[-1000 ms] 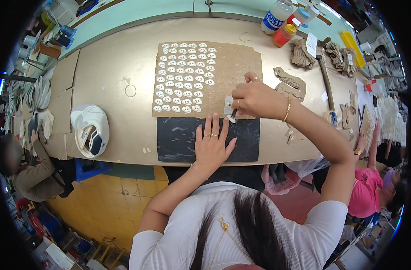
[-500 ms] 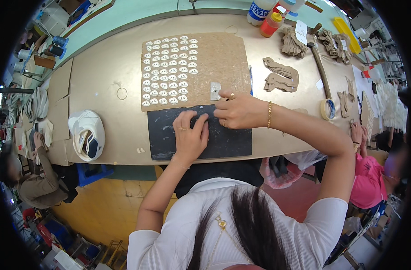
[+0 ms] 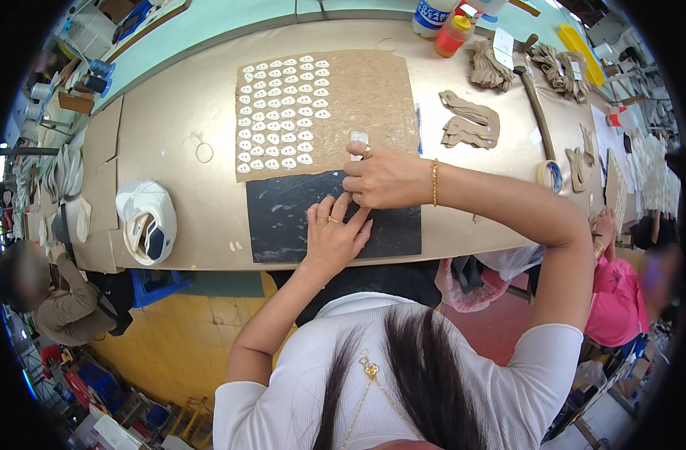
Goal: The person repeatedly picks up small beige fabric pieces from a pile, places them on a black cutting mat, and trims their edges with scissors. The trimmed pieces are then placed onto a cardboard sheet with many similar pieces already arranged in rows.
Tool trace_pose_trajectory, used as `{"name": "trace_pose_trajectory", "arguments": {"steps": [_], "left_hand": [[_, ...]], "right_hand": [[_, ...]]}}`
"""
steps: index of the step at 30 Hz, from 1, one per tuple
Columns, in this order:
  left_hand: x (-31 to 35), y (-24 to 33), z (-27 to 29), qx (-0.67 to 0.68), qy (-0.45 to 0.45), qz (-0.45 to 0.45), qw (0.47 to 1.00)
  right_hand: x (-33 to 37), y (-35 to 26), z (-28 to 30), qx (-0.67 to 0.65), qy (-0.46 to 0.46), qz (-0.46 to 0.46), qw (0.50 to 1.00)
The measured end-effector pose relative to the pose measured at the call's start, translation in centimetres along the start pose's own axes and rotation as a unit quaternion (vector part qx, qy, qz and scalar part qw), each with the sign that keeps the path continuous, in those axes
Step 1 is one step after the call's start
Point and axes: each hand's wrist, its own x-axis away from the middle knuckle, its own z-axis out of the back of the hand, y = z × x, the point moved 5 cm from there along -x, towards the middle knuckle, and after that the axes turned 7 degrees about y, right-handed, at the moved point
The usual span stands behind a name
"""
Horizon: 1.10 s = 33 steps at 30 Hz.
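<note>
My right hand (image 3: 386,178) is closed over the far part of a black board (image 3: 283,217), its fingers curled together. What it holds, if anything, is hidden beneath the fingers. My left hand (image 3: 335,234) rests on the same board just nearer, thumb apart from its stretched fingers, its fingertips close against my right hand. Just past my right fingers, a small pale square piece (image 3: 359,137) lies on a brown sheet (image 3: 373,90). Rows of small white rounded pieces (image 3: 274,115) with dark marks fill the left part of that sheet.
A white shoe (image 3: 146,223) stands at the left. To the right lie brown cut pieces (image 3: 470,120), a hammer (image 3: 537,112) and a tape roll (image 3: 549,177). Bottles (image 3: 453,36) stand at the back. Other people (image 3: 65,292) sit at both sides.
My left hand has moved right and slightly nearer me, up against my right hand. My right hand has shifted a little to the left, now partly covering the pale square piece.
</note>
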Motion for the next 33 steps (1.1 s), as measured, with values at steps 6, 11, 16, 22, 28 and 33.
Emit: {"name": "trace_pose_trajectory", "arguments": {"steps": [6,11,16,22,28,33], "left_hand": [[-0.5,0.3,-0.2,0.003,-0.017,0.022,1.000],[-0.5,0.2,-0.4,0.025,0.002,0.021,0.999],[0.1,-0.6,-0.1,0.052,0.016,0.058,0.997],[0.8,-0.6,0.9,0.061,0.029,0.082,0.994],[2.2,-1.4,1.6,0.082,0.021,0.115,0.990],[1.8,-1.2,1.4,0.096,0.025,0.107,0.989]], "right_hand": [[2.4,1.9,2.8,0.047,0.090,-0.236,0.966],[15.2,6.7,2.3,-0.072,0.211,-0.629,0.745],[22.3,7.7,-2.3,-0.015,0.110,-0.714,0.691],[22.4,7.4,-2.3,-0.006,0.115,-0.727,0.677],[22.8,7.7,-3.1,-0.038,0.116,-0.718,0.685],[23.1,7.7,-3.2,-0.029,0.137,-0.710,0.690]]}}
